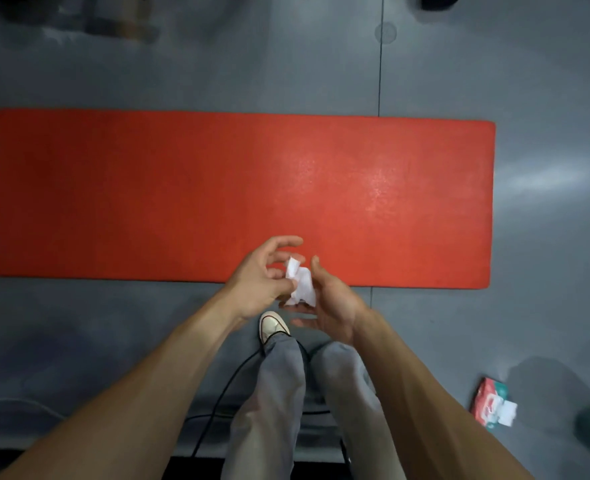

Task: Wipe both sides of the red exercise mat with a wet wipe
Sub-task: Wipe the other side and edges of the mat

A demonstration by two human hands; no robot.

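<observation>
Flat red foam exercise mat (217,188) spread on the grey floor (546,98), both hands over its near edge.
The left hand (258,282) pinches a crumpled white wet wipe (300,282); the right hand (331,306), fingers loosely spread, cups it from beside and below. A red-and-green wipes packet (491,403) lies well right; a white shoe (272,325) stands just below the hands.

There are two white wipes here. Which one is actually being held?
The crumpled white wet wipe above the red exercise mat's near edge, held between both hands. The other white wipe sticks out of the pack on the grey floor, untouched.
</observation>
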